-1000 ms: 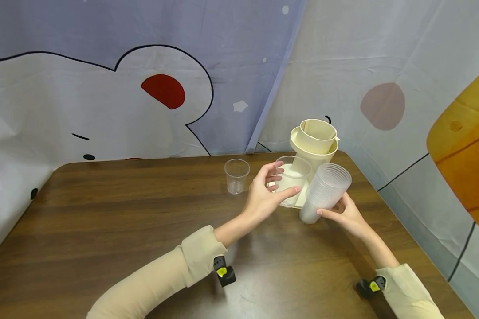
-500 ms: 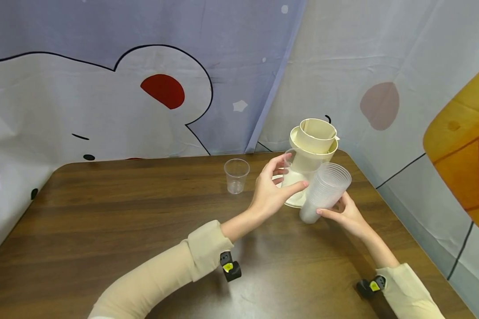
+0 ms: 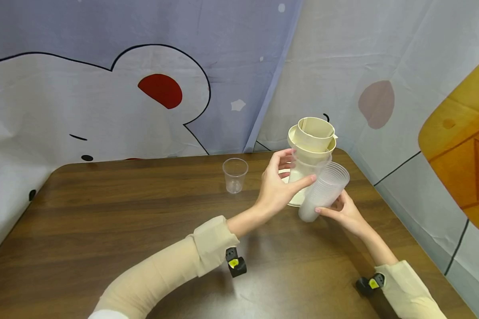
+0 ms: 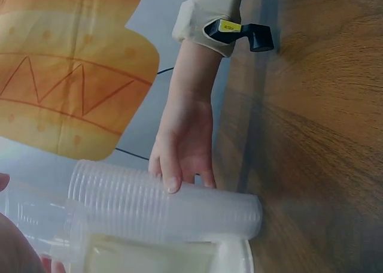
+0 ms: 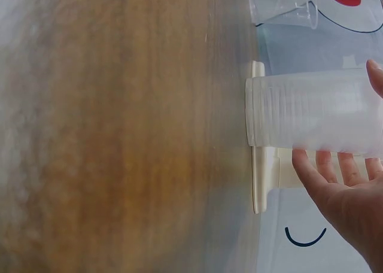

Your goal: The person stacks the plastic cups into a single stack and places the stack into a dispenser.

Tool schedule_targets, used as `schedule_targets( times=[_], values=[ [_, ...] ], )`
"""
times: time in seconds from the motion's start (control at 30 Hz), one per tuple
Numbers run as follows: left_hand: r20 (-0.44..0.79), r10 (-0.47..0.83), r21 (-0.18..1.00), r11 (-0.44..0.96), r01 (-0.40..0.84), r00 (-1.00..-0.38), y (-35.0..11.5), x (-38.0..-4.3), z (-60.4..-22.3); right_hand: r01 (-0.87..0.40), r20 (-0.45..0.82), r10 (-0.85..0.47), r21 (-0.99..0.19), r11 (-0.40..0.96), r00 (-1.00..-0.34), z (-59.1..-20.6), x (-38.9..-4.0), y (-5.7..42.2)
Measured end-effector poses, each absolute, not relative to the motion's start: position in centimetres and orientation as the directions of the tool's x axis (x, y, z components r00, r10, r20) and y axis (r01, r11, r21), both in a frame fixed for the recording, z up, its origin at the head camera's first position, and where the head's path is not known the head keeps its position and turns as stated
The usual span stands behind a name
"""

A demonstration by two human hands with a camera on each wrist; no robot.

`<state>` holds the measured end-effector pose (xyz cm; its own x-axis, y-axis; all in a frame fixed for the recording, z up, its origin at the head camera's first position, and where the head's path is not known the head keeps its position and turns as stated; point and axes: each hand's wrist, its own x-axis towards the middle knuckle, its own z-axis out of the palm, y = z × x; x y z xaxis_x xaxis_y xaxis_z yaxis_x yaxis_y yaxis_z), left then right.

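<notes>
In the head view my left hand (image 3: 278, 186) holds one clear plastic cup (image 3: 302, 170) between thumb and fingers. Its rim stands close to a tall stack of clear plastic cups (image 3: 326, 188); whether they touch I cannot tell. My right hand (image 3: 344, 215) grips that stack, which leans to the right with its rims up. In the left wrist view, the right thumb lies along the stack (image 4: 161, 201). Fingers press the side of the stack (image 5: 323, 108) in the right wrist view. Directly behind the cups stands a cream cup holder (image 3: 313, 137), partly hidden by them.
A single clear cup (image 3: 235, 176) stands upright on the brown wooden table (image 3: 143, 212), left of the left hand. Printed cloth (image 3: 223, 66) hangs along the back and right edges of the table.
My left hand has moved right with its clear cup, bringing it nearer to the stack. The right hand and the stack stay about where they were.
</notes>
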<state>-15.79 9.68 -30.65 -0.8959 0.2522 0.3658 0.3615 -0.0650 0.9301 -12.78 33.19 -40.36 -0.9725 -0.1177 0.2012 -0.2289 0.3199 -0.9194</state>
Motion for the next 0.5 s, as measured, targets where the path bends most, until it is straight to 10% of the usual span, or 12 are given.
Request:
schedule_targets(
  times=[0.5],
  values=[
    [0.436, 0.18, 0.899, -0.14, 0.416, -0.882, 10.64, -15.26, -29.75, -0.228, 0.199, -0.118, -0.912, 0.342, -0.973, -40.35, -12.8, 32.99]
  ],
)
